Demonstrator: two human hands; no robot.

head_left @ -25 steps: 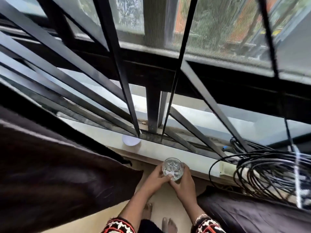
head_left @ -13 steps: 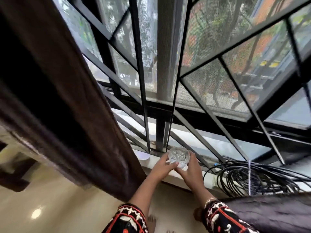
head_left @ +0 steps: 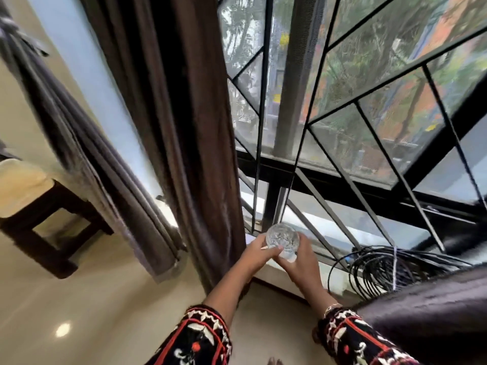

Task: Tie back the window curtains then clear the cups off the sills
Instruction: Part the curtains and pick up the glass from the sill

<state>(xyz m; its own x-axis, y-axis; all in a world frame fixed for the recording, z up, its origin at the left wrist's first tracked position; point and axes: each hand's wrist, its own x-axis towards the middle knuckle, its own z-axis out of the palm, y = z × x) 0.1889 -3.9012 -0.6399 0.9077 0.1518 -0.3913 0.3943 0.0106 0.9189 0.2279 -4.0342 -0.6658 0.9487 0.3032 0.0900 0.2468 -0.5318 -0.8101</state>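
Glass point(head_left: 282, 239) is still clamped by fingers of left hand point(head_left: 259, 252) and right hand point(head_left: 303, 263), now lifted off the sill point(head_left: 325, 271): one cup judged cleared.

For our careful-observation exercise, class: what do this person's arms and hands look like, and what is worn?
The left hand and right hand are bare, without gloves. The left sleeve and right sleeve are black with red lines and white motifs, leaving the forearms uncovered. A thin bracelet circles the right wrist.
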